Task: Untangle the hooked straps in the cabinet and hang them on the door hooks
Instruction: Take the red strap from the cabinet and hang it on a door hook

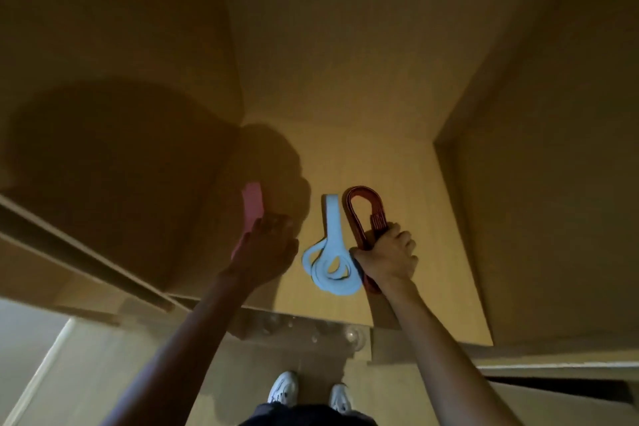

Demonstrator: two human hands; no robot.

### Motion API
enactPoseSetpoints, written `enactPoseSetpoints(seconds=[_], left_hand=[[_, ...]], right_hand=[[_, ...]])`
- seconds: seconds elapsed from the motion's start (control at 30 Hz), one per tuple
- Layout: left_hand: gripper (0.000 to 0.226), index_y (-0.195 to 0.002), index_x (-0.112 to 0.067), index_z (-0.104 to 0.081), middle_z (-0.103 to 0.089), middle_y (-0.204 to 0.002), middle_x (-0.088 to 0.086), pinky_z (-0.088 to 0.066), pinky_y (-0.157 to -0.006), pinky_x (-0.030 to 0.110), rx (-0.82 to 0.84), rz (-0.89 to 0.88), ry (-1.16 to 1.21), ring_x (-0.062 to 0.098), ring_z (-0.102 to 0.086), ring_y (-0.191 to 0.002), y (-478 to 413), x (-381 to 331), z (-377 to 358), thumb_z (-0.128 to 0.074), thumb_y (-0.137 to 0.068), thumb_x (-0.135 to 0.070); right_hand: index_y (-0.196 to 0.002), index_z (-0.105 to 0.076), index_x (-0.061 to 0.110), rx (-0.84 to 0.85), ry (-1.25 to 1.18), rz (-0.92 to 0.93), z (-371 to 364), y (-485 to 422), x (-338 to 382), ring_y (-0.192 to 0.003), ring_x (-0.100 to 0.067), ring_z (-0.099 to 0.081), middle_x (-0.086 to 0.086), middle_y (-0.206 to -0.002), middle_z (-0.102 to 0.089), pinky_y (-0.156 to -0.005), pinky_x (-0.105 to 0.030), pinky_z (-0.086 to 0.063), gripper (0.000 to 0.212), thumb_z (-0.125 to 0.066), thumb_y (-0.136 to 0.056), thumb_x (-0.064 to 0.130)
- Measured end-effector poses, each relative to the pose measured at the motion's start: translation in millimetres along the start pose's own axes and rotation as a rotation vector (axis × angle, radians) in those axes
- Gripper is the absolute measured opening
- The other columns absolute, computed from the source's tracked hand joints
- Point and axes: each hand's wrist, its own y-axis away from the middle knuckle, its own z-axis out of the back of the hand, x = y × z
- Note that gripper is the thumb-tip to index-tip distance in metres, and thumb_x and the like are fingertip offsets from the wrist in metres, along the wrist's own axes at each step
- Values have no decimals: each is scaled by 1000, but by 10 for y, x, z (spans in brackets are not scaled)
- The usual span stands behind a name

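Note:
Three straps lie on the cabinet shelf (397, 183). My right hand (387, 258) grips a dark red strap (363, 214), whose loop arches up beyond my fist and whose tail shows below my wrist. Just left of it a light blue strap (332, 252) lies on the shelf, one end straight, the other coiled in loops beside my right hand. A pink strap (252, 209) lies in shadow at the shelf's left side; my left hand (268, 249) rests on its near part, fingers over it, and the grip itself is hidden.
The cabinet's wooden side walls (536, 183) close in on both sides, with a back wall (328, 62) behind. An open door (86, 252) stands at the left. Clear round hooks (352, 334) sit on the cabinet's front edge. My white shoes (311, 391) show on the floor below.

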Motion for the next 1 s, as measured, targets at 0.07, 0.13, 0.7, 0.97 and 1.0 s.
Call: enactPoseSetpoints(seconds=[0.07, 0.13, 0.7, 0.97, 1.0], left_hand=[[63, -120, -10, -54, -54, -121, 12, -49, -89, 45, 17, -38, 9, 35, -54, -110, -76, 107, -3, -26, -82, -51], [55, -122, -14, -53, -53, -122, 8, -47, -91, 42, 67, -46, 28, 30, -54, -110, -142, 187, 24, -34, -86, -50], [34, -122, -11, -55, -52, -123, 12, -38, -101, 31, 314, -370, 120, 27, -51, -113, -480, -651, -328, -52, -91, -25], [33, -122, -18, -52, -53, -124, 6, -43, -101, 39, 436, -634, -1, 24, -52, -115, 72, -1683, -921, -49, -92, -30], [32, -121, -19, -52, -53, -123, 5, -44, -100, 40, 454, -663, -7, 23, -52, -114, 214, -1821, -1004, -48, -92, -31]], right_hand=[[-125, -40, 5, -17, -51, -14, -32, -36, 56, -120, -33, -40, -15, -128, -43, -95, -44, -40, 69, -69, -75, 42], [-119, -48, 3, 3, -86, -8, -53, -49, 69, -116, -35, -45, -16, -124, -45, -91, -42, -43, 52, -63, -82, 37], [-93, -65, 8, -99, -543, -310, 367, 652, -988, -77, -29, -65, -10, -80, -70, -64, -32, -50, 17, -56, -79, 12], [-97, -56, 21, -186, -751, -416, 300, 1510, -2124, -55, -24, -58, -5, -64, -60, -55, -40, -52, 25, -49, -75, 11], [-93, -55, 25, -213, -720, -446, 270, 1653, -2302, -56, -25, -57, -3, -63, -59, -57, -42, -52, 22, -50, -72, 18]])
